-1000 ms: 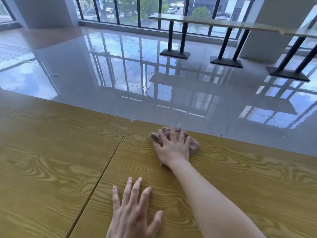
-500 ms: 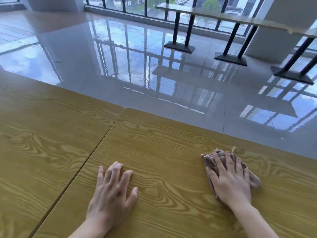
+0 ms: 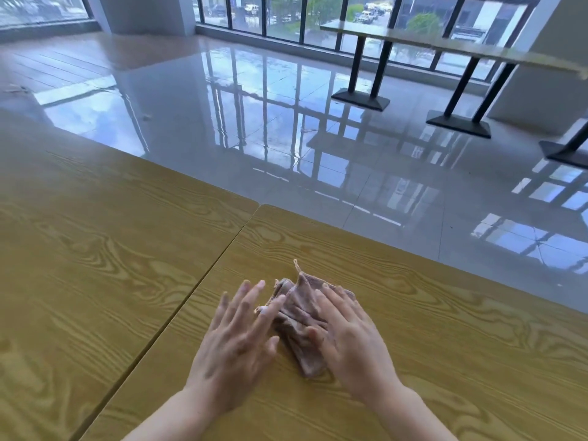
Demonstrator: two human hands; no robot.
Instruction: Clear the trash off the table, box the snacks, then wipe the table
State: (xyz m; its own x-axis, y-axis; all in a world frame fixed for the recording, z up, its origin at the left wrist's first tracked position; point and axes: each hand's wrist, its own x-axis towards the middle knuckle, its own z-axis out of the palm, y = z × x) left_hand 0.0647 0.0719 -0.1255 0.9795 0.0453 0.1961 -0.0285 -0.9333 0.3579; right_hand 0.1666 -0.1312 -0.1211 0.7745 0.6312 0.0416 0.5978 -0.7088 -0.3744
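Note:
A crumpled brownish-pink cloth [image 3: 297, 316] lies on the wood-grain table [image 3: 445, 345], close in front of me. My right hand [image 3: 348, 342] rests flat on the cloth's right side, fingers spread over it and thumb pressing its middle. My left hand [image 3: 237, 338] lies just left of the cloth with fingers apart; its fingertips touch the cloth's left edge. A loose corner of the cloth sticks up at the far end. No trash or snacks are in view.
A seam [image 3: 178, 313] splits this table from a second wood-grain table [image 3: 79, 249] on the left. Beyond the far edge lies a glossy tiled floor [image 3: 286, 138]. A long bench table on black legs [image 3: 359, 71] stands by the windows.
My right hand has dragged the cloth from the right back towards the middle, nearer to me. My left hand has come over from the left to the cloth's edge.

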